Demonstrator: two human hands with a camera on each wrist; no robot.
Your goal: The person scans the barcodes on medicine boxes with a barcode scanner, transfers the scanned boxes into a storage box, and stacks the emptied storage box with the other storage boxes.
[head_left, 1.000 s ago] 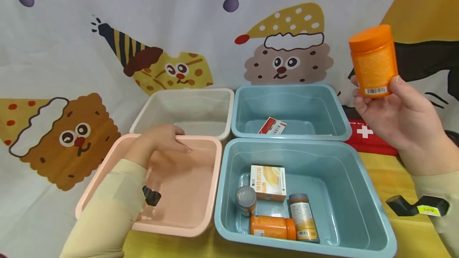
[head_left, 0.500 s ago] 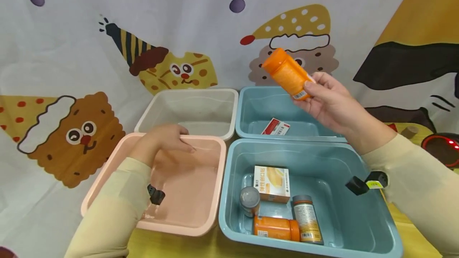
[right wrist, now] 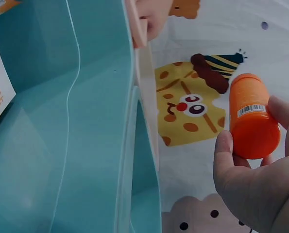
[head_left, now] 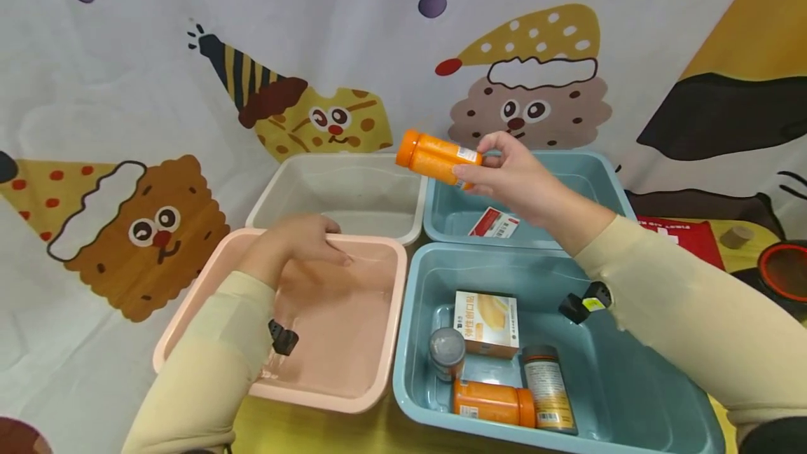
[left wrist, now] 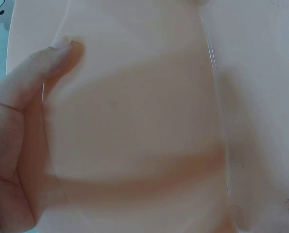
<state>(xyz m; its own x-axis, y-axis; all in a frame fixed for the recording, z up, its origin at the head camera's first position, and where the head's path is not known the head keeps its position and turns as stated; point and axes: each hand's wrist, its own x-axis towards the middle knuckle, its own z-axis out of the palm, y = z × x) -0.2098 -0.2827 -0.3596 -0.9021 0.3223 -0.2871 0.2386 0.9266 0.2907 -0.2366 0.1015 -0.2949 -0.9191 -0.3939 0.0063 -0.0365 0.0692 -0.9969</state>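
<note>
My right hand [head_left: 518,175] grips an orange pill bottle [head_left: 435,157] by its base end, tilted with its cap to the left, above the inner rims of the two back bins. In the right wrist view the thumb and fingers hold the bottle [right wrist: 253,119] near its bottom. My left hand [head_left: 307,240] holds the far rim of the pink bin [head_left: 340,408]. In the left wrist view the thumb [left wrist: 54,60] lies over the pink inner wall; the other fingers are hidden.
Behind are a grey bin [head_left: 353,191] and a blue bin [head_left: 605,181] with a red-and-white box [head_left: 494,223]. The front blue bin [head_left: 408,300] holds a bandage box [head_left: 487,324] and several bottles. A red first aid kit [head_left: 700,240] lies at right.
My right hand has carried the orange pill bottle leftward and down, from the far right to above the back bins, tipping it from upright onto its side. The left hand stays on the rim.
</note>
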